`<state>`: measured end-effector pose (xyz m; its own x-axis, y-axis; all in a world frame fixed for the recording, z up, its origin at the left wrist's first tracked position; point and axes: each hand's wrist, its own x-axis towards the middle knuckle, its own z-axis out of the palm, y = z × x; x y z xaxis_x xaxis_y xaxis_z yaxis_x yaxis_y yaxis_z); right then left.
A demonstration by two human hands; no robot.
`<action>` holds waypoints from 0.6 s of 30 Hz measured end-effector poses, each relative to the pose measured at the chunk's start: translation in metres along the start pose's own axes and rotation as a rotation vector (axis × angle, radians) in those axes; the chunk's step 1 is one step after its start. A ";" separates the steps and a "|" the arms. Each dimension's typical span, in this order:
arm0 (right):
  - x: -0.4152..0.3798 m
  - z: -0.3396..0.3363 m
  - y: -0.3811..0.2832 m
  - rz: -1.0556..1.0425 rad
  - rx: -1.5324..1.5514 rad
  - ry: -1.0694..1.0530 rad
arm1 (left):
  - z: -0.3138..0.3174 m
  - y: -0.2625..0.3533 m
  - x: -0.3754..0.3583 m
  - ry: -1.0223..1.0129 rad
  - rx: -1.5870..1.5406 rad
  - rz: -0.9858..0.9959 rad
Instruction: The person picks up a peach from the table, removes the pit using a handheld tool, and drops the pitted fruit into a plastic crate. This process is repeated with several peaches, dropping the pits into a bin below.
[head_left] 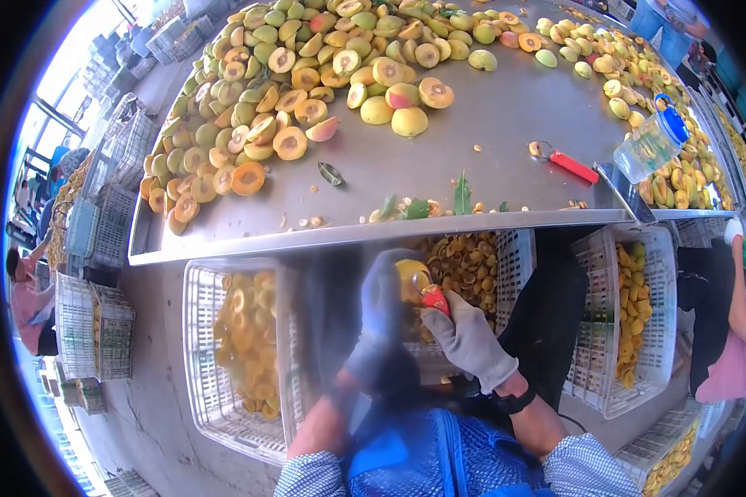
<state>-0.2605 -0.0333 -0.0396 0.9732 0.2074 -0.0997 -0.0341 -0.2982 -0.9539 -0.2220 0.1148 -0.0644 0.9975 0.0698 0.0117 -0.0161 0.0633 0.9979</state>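
Observation:
My left hand (pixel 379 302), in a pale glove and smeared by motion, grips a yellow peach-like fruit (pixel 409 277) above the crate between my knees. My gloved right hand (pixel 470 338) is closed around the red handle of a pitting tool (pixel 434 299). The tool's working end is against the fruit, and its tip is hard to make out. Below both hands, cut fruit pieces (pixel 464 269) fill a crate (pixel 515 269). On the steel table (pixel 472 178) ahead lies a heap of halved fruit (pixel 307 103), many halves showing brown stones.
A second red-handled tool (pixel 573 166) with a metal loop lies on the table near a blue-lidded clear jar (pixel 653 147). A dark metal piece (pixel 626 195) sits at the table's front edge. Fruit-filled crates stand left (pixel 197 356) and right (pixel 659 315). A person in pink (pixel 733 356) is at right.

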 end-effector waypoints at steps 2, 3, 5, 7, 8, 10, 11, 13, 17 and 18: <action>0.003 0.002 0.003 0.020 -0.018 -0.023 | 0.002 -0.008 -0.001 -0.019 -0.075 -0.004; 0.004 0.003 0.004 0.030 -0.018 -0.034 | 0.003 -0.010 -0.002 -0.016 -0.074 -0.008; 0.004 0.004 0.006 0.041 -0.015 -0.045 | 0.006 -0.012 -0.003 0.035 -0.038 -0.032; 0.001 0.007 0.007 0.063 -0.082 -0.065 | 0.006 -0.009 -0.001 0.022 -0.024 -0.057; 0.000 0.008 0.007 0.069 -0.080 -0.061 | 0.006 -0.008 0.001 0.011 -0.012 -0.077; -0.002 0.011 0.009 0.113 -0.203 -0.076 | -0.001 -0.022 0.005 -0.036 0.044 -0.101; -0.001 0.014 0.013 0.113 -0.203 -0.077 | -0.002 -0.018 0.009 -0.081 0.102 -0.120; -0.005 0.023 0.028 0.031 -0.142 0.000 | -0.003 -0.009 0.014 -0.108 0.063 -0.255; -0.002 0.028 0.036 0.132 -0.098 -0.030 | 0.002 -0.006 0.014 -0.027 -0.107 -0.351; -0.001 0.025 0.029 0.054 -0.042 -0.027 | 0.001 -0.004 0.014 -0.026 -0.108 -0.351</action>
<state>-0.2681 -0.0194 -0.0744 0.9637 0.2147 -0.1587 -0.0762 -0.3484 -0.9343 -0.2075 0.1146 -0.0680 0.9450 0.0002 -0.3272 0.3216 0.1833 0.9290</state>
